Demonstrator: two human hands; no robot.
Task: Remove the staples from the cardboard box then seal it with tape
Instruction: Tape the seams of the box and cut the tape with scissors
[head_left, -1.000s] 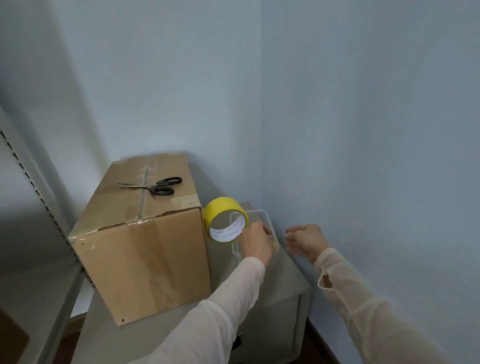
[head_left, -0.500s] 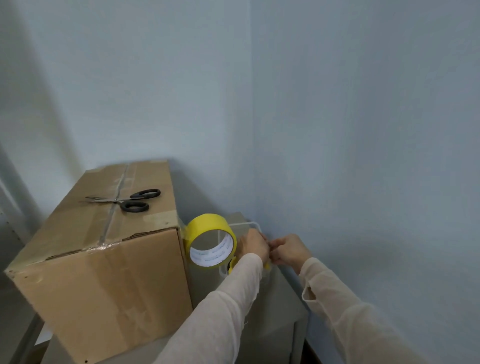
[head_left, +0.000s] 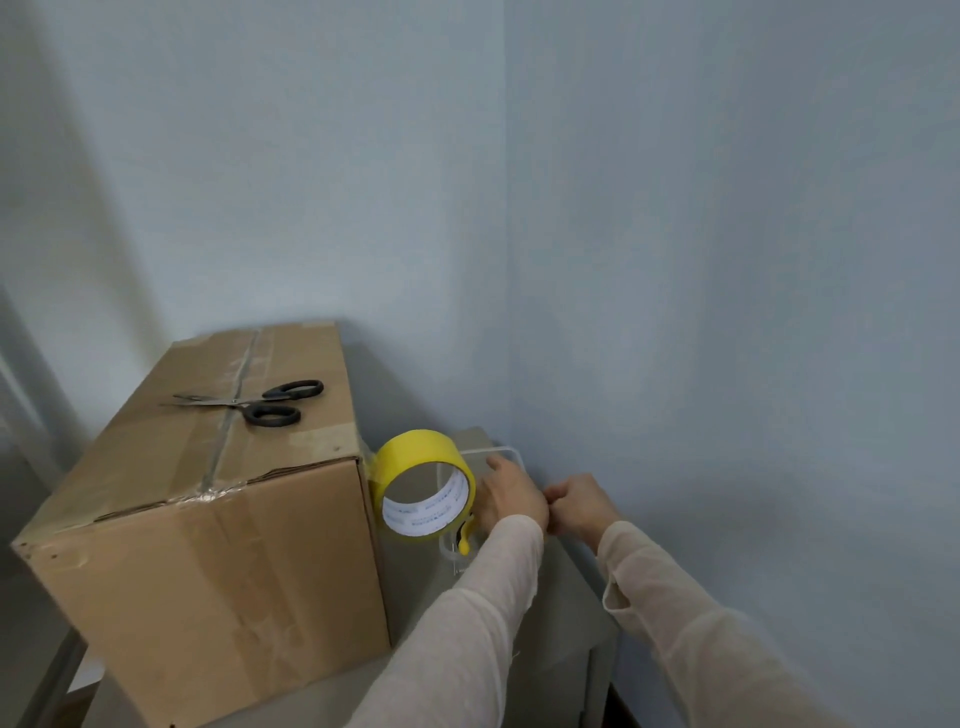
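Hands: I found the left hand (head_left: 511, 496) and right hand (head_left: 582, 501) pressed together, knuckle to knuckle, over a clear plastic container (head_left: 506, 451). The right fingers were curled. I could not tell what either hand held.
Box position: the cardboard box (head_left: 208, 561) stood well to the left of both hands, on the same grey cabinet top (head_left: 561, 597). Neither hand touched it.
Items between: the yellow tape roll (head_left: 415, 452) stood on edge just left of the left hand, against the box side. A small yellow-handled tool (head_left: 464, 538) lay under the left wrist.
Scissors: the scissors (head_left: 260, 405) rested on the box lid, beyond the hands' reach as placed.
Handling, judged: the box was stiff at its edges and softer mid-panel. Old glossy tape (head_left: 228, 431) along the seam was likely slick. Its weight was unknown.
Hold points, judged: the bottom corners or side edges, not the lid flaps.
Staples: too small to confirm.
Change: a second earlier the hands were apart; they had since met. The roll, scissors and box had not moved.
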